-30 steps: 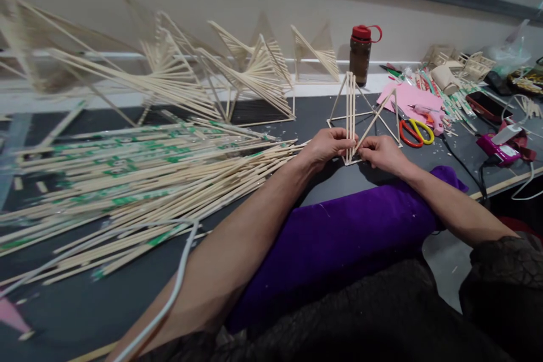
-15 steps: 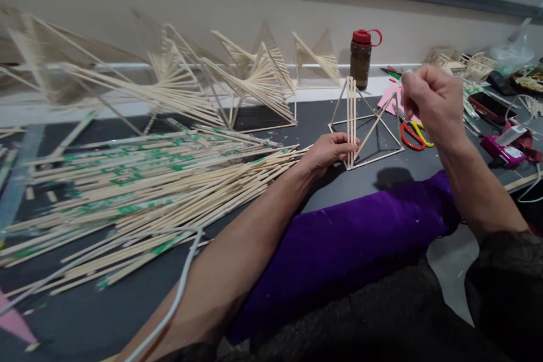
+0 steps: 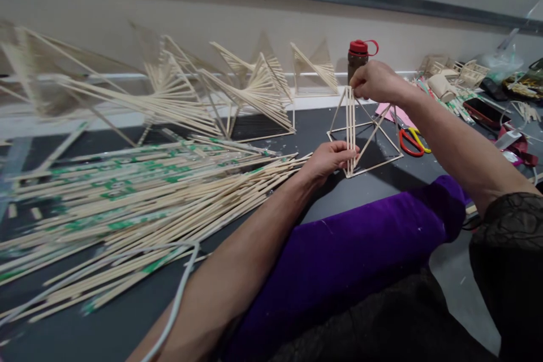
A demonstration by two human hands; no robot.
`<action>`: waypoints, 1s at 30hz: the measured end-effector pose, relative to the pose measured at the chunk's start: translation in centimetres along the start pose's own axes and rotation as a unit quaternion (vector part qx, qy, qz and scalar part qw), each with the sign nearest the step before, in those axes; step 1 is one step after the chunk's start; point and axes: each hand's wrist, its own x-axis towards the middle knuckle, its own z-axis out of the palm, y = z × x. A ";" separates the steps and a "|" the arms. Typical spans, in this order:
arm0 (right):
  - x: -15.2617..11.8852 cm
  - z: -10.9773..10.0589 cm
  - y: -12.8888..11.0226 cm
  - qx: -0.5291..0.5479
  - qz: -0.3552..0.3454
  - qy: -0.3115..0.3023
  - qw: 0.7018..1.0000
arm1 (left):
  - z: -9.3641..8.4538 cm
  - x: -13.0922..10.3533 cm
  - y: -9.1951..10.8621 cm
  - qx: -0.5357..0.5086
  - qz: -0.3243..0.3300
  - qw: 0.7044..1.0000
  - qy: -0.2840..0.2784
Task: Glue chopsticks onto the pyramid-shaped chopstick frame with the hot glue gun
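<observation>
A frame of thin wooden sticks (image 3: 378, 165) stands on the dark table, with several sticks side by side forming its upright front edge. My left hand (image 3: 326, 159) is closed around the lower part of these upright sticks, thumb and fingers pinching them. At their top end, my right hand (image 3: 378, 82) has its fingertips pressed together against the sticks. Whether it also holds something small is hidden by the fingers. A pair of scissors (image 3: 412, 144) with red and yellow handles lies just right of the frame, partly behind my right forearm.
Loose wooden sticks (image 3: 237, 192), some in green-printed wrappers, cover the table's left side, crossed by a white cable (image 3: 180, 288). Finished twisted stick models (image 3: 254, 87) line the wall. A red-capped bottle (image 3: 357, 56) stands behind my right hand. Purple cloth (image 3: 360, 254) lies along the front.
My right hand has come left and down from the raised position beside the frame to the top of the upright sticks. My left hand keeps its hold; the view has shifted slightly.
</observation>
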 end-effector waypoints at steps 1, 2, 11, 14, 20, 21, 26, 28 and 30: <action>-0.1 0.0 -0.3 0.010 0.013 -0.003 1.000 | 0.0 0.0 0.0 -0.001 -0.002 1.000 0.000; -0.2 0.0 -0.5 0.022 0.021 -0.003 1.000 | 0.1 0.0 0.0 -0.003 -0.004 1.000 0.000; 0.7 0.7 0.9 0.129 0.004 0.014 0.991 | 0.0 0.1 0.0 -0.003 -0.001 1.000 -0.001; 1.0 0.8 1.1 0.125 -0.003 0.016 0.992 | 0.0 0.1 0.0 -0.003 0.002 1.000 -0.005; 1.1 0.7 0.6 0.102 0.011 0.018 0.995 | 0.0 -0.1 0.1 -0.003 0.009 1.000 -0.014; 1.2 0.7 0.6 0.100 0.010 0.017 0.995 | 0.0 -0.1 0.1 -0.003 0.008 1.000 -0.014; 1.2 0.8 0.8 0.090 -0.020 0.028 0.995 | 0.1 -0.1 0.1 0.004 0.011 1.000 -0.009; 1.4 1.0 1.1 0.085 -0.007 0.028 0.996 | 0.2 -0.2 0.2 0.002 0.010 1.000 -0.007; 1.7 1.4 1.5 0.105 -0.002 0.033 0.994 | 0.2 -0.2 0.1 -0.001 0.009 1.000 -0.003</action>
